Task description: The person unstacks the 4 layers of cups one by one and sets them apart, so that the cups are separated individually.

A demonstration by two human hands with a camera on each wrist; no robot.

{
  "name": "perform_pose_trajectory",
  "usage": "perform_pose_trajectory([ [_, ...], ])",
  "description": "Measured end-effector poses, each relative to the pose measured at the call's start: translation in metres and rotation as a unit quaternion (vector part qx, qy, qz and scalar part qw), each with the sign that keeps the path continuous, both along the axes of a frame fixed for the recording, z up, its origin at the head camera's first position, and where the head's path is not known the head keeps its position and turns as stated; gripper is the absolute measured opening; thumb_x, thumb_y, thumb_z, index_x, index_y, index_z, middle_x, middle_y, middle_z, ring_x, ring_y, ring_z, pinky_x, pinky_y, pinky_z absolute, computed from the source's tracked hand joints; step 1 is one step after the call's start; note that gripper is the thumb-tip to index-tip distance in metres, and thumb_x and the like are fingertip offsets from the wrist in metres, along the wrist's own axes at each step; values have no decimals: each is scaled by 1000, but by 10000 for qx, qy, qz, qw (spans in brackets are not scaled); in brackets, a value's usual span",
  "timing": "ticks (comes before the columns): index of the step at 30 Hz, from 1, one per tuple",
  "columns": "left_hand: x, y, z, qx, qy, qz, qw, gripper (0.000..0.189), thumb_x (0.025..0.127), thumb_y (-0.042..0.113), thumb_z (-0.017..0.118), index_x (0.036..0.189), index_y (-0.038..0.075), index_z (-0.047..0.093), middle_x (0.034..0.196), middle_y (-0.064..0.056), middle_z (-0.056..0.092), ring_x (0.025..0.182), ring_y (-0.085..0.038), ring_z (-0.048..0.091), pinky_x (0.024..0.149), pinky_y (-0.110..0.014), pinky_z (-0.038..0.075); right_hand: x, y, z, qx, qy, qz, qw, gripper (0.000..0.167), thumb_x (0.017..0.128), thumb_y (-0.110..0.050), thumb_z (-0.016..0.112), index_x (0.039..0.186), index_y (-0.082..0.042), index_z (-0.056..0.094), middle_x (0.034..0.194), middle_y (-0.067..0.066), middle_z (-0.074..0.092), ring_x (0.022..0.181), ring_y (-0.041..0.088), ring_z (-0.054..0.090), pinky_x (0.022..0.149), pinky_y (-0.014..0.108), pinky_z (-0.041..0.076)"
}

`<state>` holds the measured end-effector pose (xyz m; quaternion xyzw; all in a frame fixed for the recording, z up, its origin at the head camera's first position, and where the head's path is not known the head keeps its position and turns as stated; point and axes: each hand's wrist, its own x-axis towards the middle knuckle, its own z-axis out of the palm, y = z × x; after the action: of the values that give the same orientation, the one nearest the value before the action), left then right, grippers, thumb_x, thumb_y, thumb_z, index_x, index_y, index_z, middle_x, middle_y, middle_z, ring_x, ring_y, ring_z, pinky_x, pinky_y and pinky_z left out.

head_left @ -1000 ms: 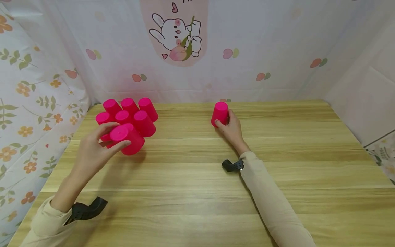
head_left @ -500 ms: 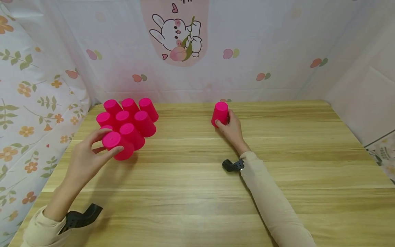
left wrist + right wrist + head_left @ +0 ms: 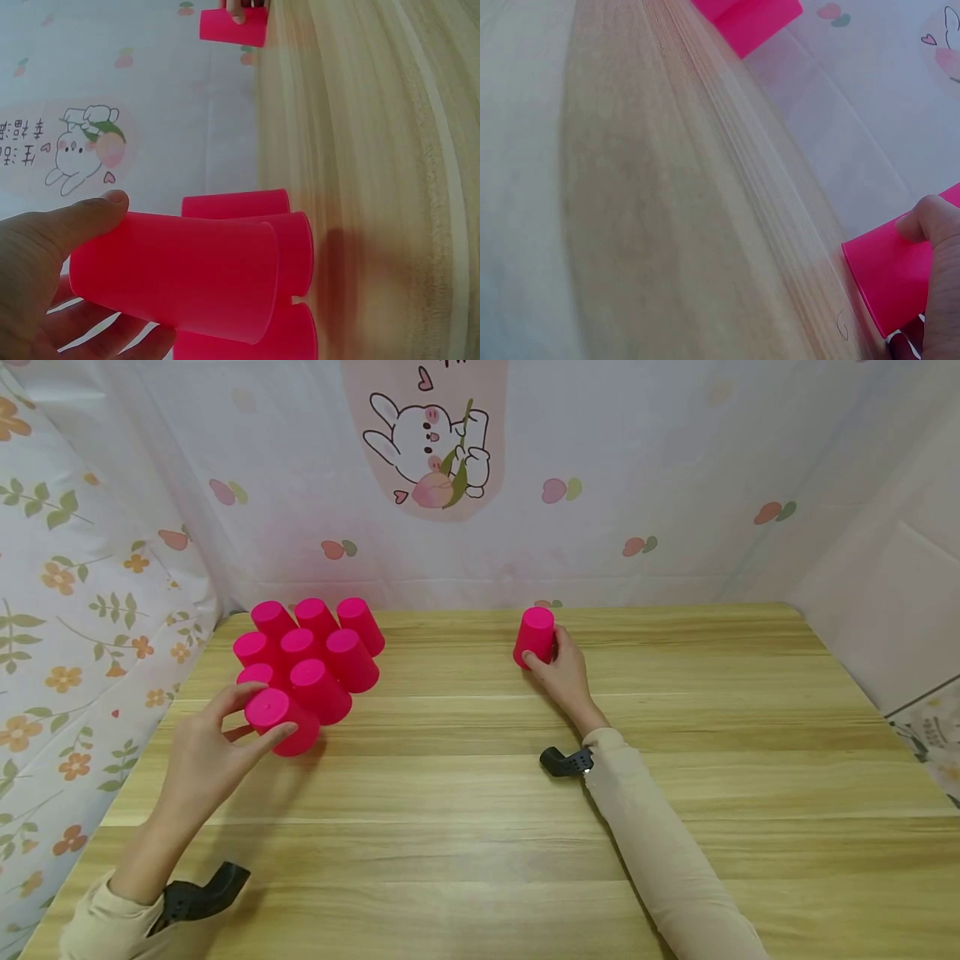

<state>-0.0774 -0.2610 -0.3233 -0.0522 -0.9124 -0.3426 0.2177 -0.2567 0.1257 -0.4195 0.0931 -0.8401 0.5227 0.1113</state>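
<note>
My left hand point(image 3: 198, 752) grips a bright pink plastic cup point(image 3: 281, 723), turned upside down, by its sides, thumb on the near side. It hangs low over the table at the front of a group of matching upturned cups point(image 3: 322, 695), overlapping the front ones in the head view. In the left wrist view the held cup point(image 3: 172, 277) has its wide rim toward the table. Near the back edge my right hand point(image 3: 564, 677) holds another upturned pink cup point(image 3: 536, 635) low on its side, its rim down on the wood. Some right fingers are hidden behind that cup.
The grouped cups stand close together in rows at the table's back left, three along the back row point(image 3: 362, 625). A wood-grain table point(image 3: 465, 793) spreads beneath both arms. Printed white cloth point(image 3: 600, 452) hangs behind it and along the left side.
My left hand has drawn its cup toward me and to the left, slightly lower in view, uncovering the front cups of the group. The right hand and its cup have stayed put.
</note>
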Motion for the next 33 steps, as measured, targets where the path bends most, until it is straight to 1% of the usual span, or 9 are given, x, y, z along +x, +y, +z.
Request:
perform_pose_trajectory([
  [2,0,-1,-3,-6,27,23,10000,51,68,7,83,112,-2,58,101,-16,64,90,17,45,68,-1,40,0,0,0,-11,-21,-6,10000,52,83,-14,64,129,1,44,117,15,56,102,27,55,89,39,47],
  [4,0,-2,-5,-23,35,68,10000,50,68,8,83,111,-1,58,101,-16,65,90,14,47,68,-1,40,0,0,0,-29,-34,-3,10000,52,83,-14,64,129,1,44,117,15,56,103,27,55,89,39,47],
  [6,0,-3,-7,-90,17,124,9999,50,69,9,83,111,-1,58,102,-16,65,93,3,55,68,0,39,0,0,0,-24,-33,-6,10000,52,83,-14,64,129,0,44,117,15,56,102,27,55,89,39,47],
  [8,0,-4,-10,-144,-28,188,9997,50,69,11,82,111,-1,57,103,-17,65,95,-11,59,68,0,39,0,-1,0,-9,-18,-16,10000,52,83,-15,64,129,1,44,117,15,56,102,27,55,88,39,47],
  [11,1,-5,-13,-165,-95,232,9996,50,70,12,82,111,-1,57,104,-18,64,94,-30,59,68,1,38,1,-1,0,23,18,-7,10000,52,83,-15,64,128,1,45,116,16,56,102,28,55,88,39,47],
  [15,1,-6,-16,-97,-124,237,9996,50,70,12,82,111,-3,57,104,-19,64,95,-33,58,67,1,38,3,-1,1,-16,9,30,10000,53,83,-14,64,129,2,44,117,16,56,102,28,55,89,40,47],
  [26,1,-9,-20,-50,-197,266,9994,49,72,14,81,113,-2,57,106,-17,64,94,-30,57,68,0,39,2,-3,3,49,-42,-63,10000,53,83,-14,65,129,2,44,117,16,56,102,28,55,88,39,47],
  [29,2,-10,-21,-34,-226,266,9994,49,73,14,80,113,-2,57,107,-17,63,95,-31,57,68,-1,39,0,-5,5,48,-233,-102,9997,53,83,-15,64,129,2,43,118,15,55,104,28,55,89,38,47],
  [33,2,-11,-23,-28,-249,259,9994,49,73,15,80,113,-1,58,107,-16,63,95,-28,56,68,-1,40,-1,-10,13,-16,-643,-135,9978,54,84,-17,63,130,2,41,120,16,54,106,28,53,90,38,46],
])
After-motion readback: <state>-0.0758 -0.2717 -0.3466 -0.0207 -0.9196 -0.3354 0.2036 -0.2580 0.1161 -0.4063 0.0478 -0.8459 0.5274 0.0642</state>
